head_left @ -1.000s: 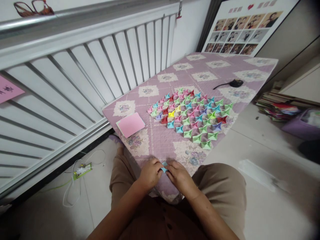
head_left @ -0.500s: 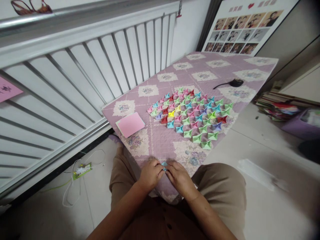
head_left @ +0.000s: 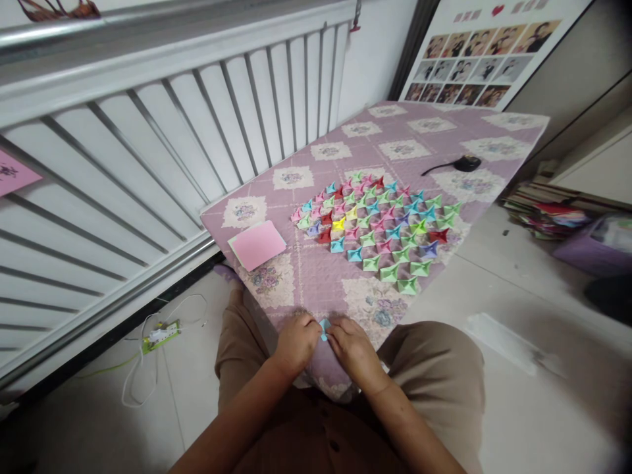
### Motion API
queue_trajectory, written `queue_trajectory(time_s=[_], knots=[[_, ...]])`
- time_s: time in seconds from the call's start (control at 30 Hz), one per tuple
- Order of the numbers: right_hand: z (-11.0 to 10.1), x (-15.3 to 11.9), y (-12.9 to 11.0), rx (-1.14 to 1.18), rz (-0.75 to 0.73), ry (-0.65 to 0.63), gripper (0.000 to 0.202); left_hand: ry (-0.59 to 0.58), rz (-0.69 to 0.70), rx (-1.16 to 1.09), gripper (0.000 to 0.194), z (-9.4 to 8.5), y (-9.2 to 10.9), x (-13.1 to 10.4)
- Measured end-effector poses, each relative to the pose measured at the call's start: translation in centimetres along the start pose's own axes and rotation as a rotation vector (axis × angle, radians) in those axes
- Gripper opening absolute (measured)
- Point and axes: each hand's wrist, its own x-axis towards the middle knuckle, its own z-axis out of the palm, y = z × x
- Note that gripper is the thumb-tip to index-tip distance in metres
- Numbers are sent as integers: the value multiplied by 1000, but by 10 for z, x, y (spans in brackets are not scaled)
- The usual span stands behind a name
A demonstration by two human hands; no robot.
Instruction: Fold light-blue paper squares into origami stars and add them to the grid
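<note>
Hands, left hand and right hand, pinch blue paper at table edge; fingers hide most folds.

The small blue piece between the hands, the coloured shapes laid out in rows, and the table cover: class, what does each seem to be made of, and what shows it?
Small blue piece: likely thin matte paper, pinched by both hands.
Coloured shapes: apparently folded paper, with sharp creases, pointed corners and flat plain colours.
Table cover: seemingly quilted fabric, soft and matte, with stitched lines, printed floral squares and a drooping near corner.

Pink paper pad lies near folded paper stars.
</note>
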Motion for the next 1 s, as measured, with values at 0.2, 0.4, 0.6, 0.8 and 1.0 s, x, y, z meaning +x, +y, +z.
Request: queue_trajectory(time_s=[0.2,0.4,0.6,0.8,1.0], knots=[[-2,-2,4,-61,50,34,15,28,-26,47,20,2,2,2],[-5,1,3,-170,116,-17,17,-2,-81,86,19,-1,5,4],[-12,5,2,-251,170,-47,15,-15,-111,101,16,-1,4,6],[-15,8,-3,-266,210,-67,18,-29,-135,82,16,-4,5,11],[-16,12,-11,-261,331,-117,20,-78,-183,29,17,-8,3,17]])
